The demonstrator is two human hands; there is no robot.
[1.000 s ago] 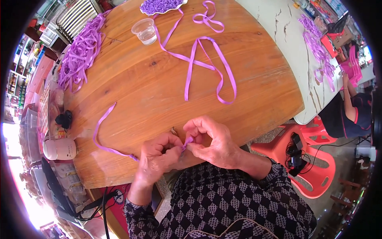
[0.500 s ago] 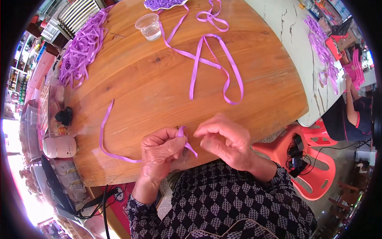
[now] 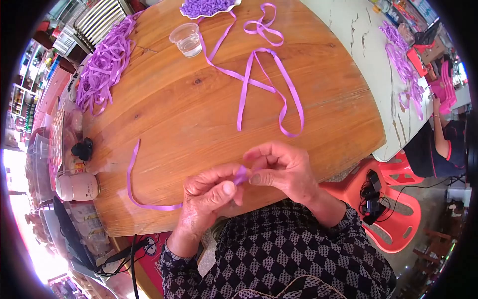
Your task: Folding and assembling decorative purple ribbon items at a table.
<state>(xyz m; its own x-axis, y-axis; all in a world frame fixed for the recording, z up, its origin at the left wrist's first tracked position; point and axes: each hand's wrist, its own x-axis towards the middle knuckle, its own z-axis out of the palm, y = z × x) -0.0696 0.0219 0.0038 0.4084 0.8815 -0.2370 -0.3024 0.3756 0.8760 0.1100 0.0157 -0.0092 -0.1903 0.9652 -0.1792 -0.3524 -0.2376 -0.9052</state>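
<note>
Your bare left hand (image 3: 211,192), thumb stretched out with its nail upward, faces your bare right hand (image 3: 284,172), forefinger arched above the thumb, fingertips close together, as both forearms (image 3: 184,238) angle inward from black-and-grey, diamond-checked fabric sleeves (image 3: 177,271).

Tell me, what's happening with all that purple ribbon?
A person has a bit of purple ribbon up at the fingers. The left hand pinches it; the right hand has its fingertips right by it, but its grip is unclear. One long strip curves over the wooden table to the left hand. Loose ribbons lie farther off, and a big pile sits at the far left.
</note>
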